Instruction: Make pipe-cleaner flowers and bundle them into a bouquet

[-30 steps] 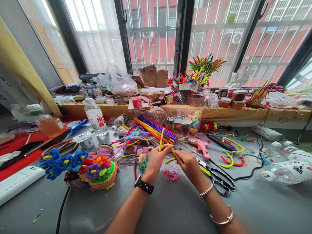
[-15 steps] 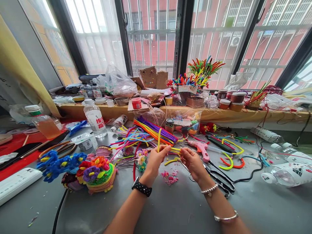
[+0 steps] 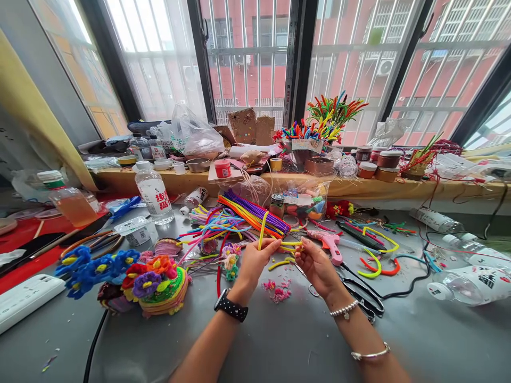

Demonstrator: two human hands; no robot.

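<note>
A yellow pipe cleaner (image 3: 263,230) is stretched between my two hands above the grey table; one end stands up past my left fingers. My left hand (image 3: 256,261) is closed in a pinch on it. My right hand (image 3: 316,267) pinches its other end with thumb and forefinger, the remaining fingers curled. Just behind lies a bundle of purple, orange and yellow pipe cleaners (image 3: 255,213). Short yellow pieces (image 3: 279,264) and pink fuzz scraps (image 3: 277,291) lie on the table below my hands.
Pipe-cleaner flowers (image 3: 159,282) stand at left, near a water bottle (image 3: 155,194) and a white power strip (image 3: 30,300). To the right are a pink glue gun (image 3: 329,244), black-handled pliers (image 3: 365,298), a black cord and several lying bottles (image 3: 471,284). A cluttered sill (image 3: 191,183) runs behind.
My right fingers have shifted slightly to the right along the yellow pipe cleaner. Its upright end leans a little more to the right. My left hand stays nearly in place.
</note>
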